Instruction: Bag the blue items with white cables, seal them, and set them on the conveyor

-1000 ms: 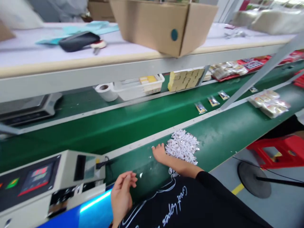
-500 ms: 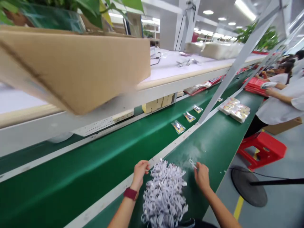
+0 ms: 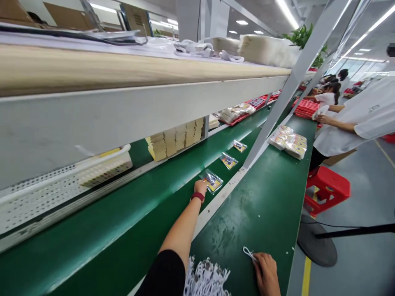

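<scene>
My left hand (image 3: 200, 188) is stretched out over the green conveyor belt, a dark red band on its wrist. Its curled fingers close on the near edge of a clear plastic packet (image 3: 212, 181) with a yellow and dark printed insert. Two similar packets, a middle one (image 3: 228, 160) and a farther one (image 3: 239, 146), lie beyond it. My right hand (image 3: 266, 269), low over the green worktop, pinches a short white cable (image 3: 249, 253) whose loop sticks out past the fingers. Between my arms, a heap of white cables (image 3: 206, 279) is partly cut off by the bottom edge.
A metal rail (image 3: 212, 209) divides belt and worktop, with a slanted post (image 3: 271, 119) rising from it. Overhead runs a shelf (image 3: 138, 102). Bundled packets (image 3: 288, 142) sit farther along, near a person in white (image 3: 367, 119). A red stool (image 3: 330, 187) stands on the right.
My left hand has moved from beside the cable heap forward to the nearest packet. My right hand still holds its cable. The view has shifted forward, and the cardboard box has left it.
</scene>
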`<state>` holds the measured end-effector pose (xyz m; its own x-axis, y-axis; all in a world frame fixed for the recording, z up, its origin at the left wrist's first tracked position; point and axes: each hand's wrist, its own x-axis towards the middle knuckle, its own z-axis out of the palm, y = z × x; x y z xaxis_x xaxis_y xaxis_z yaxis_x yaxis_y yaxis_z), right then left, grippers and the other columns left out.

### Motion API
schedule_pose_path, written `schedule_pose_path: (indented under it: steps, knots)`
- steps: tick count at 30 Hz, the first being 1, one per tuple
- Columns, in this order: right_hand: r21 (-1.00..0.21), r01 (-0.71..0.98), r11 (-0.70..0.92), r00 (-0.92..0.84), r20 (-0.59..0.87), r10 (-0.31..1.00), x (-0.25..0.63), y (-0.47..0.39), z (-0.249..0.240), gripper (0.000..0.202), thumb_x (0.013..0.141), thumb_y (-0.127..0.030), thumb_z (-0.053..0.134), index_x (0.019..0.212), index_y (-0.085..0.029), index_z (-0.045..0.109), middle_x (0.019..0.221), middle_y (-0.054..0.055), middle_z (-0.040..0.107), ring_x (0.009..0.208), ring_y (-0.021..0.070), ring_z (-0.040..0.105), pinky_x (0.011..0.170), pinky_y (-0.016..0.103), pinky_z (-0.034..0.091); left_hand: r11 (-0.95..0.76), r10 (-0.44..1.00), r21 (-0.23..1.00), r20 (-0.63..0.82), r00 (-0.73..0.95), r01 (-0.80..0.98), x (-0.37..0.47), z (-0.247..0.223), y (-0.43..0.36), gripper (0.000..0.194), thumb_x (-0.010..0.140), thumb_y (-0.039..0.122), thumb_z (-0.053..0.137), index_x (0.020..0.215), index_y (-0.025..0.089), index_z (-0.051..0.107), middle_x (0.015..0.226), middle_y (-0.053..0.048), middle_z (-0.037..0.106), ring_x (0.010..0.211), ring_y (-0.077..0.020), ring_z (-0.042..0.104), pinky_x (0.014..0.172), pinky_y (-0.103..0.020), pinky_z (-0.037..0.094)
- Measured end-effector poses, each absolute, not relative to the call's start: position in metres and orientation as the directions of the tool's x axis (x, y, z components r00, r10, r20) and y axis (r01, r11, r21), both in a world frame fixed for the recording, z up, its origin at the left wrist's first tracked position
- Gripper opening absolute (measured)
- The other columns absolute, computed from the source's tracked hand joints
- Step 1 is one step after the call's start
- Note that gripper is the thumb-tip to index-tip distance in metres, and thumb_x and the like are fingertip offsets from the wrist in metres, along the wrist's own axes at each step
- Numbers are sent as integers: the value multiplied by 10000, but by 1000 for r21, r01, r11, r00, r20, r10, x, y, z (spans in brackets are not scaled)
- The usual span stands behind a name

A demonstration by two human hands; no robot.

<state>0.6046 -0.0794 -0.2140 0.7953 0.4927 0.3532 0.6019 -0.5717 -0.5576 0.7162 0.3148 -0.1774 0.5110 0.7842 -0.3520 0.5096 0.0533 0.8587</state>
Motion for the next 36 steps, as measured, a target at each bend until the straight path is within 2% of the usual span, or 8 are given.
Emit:
schedule_pose_path:
  steps: [4, 7, 12, 14, 18, 22, 29, 36]
  knots:
    - [-576, 560, -595, 827, 339, 449, 604, -87, -219, 216, 864, -366, 488, 924, -284, 678, 863, 48, 663, 805, 252, 645, 709, 422, 548, -155, 822, 894, -120, 557, 421, 690, -164, 309, 171, 771, 155, 483, 671, 154, 622, 823, -73, 672, 814, -195, 625, 715, -278, 472]
    - [-614, 545, -571, 837, 353, 418, 604, -87, -219, 292, 885, -387, 440, 915, -230, 684, 870, 73, 651, 818, 247, 637, 712, 402, 548, -302, 794, 900, 55, 605, 314, 643, -137, 303, 211, 801, 140, 458, 752, 179, 659, 1115, -64, 653, 1047, -191, 583, 910, -296, 434]
    - [-717, 546, -435, 818, 342, 463, 598, -39, -149, 283, 902, -347, 415, 928, -205, 657, 897, 73, 655, 832, 225, 639, 754, 384, 531, -535, 620, 836, 292, 729, 121, 525, -65, 290, 288, 873, 202, 413, 1015, 190, 663, 1119, -66, 671, 1001, -197, 615, 904, -336, 444]
    - [-723, 603, -337, 769, 414, 487, 589, -6, -91, 243, 896, -335, 449, 937, -193, 643, 912, 77, 662, 842, 216, 631, 760, 367, 521, -524, 575, 847, 273, 771, 91, 473, -31, 277, 283, 885, 235, 410, 1012, 188, 659, 1105, -61, 677, 953, -191, 625, 858, -315, 453]
    - [-688, 720, -88, 601, 555, 575, 556, 54, 31, 165, 890, -292, 492, 937, -214, 629, 874, 56, 659, 798, 188, 610, 742, 327, 503, -376, 586, 924, 180, 790, 69, 383, 29, 241, 271, 873, 328, 443, 769, 168, 636, 1083, -84, 682, 911, -208, 616, 815, -296, 445]
    - [-575, 788, 219, 180, 556, 811, 512, 84, 102, 184, 895, -209, 459, 931, -230, 638, 904, 58, 658, 873, 195, 607, 786, 339, 491, -265, 612, 963, 131, 780, 46, 313, 69, 212, 298, 832, 423, 498, 699, 178, 604, 1065, -99, 683, 979, -245, 595, 889, -318, 409]
    - [-635, 677, 372, -102, 420, 902, 437, 94, 133, 175, 893, -217, 470, 887, -224, 645, 852, 40, 638, 804, 174, 592, 723, 310, 475, -331, 649, 942, 186, 738, 54, 227, 93, 184, 299, 862, 393, 454, 663, 177, 513, 878, -78, 673, 835, -201, 591, 756, -268, 405]
    - [-661, 670, 338, -51, 413, 909, 366, 85, 126, 121, 873, -261, 539, 836, -213, 643, 804, 34, 614, 759, 173, 563, 692, 305, 441, -218, 741, 971, 101, 664, 95, 179, 96, 156, 295, 822, 405, 492, 648, 166, 495, 626, 11, 483, 597, -117, 409, 583, -218, 325]
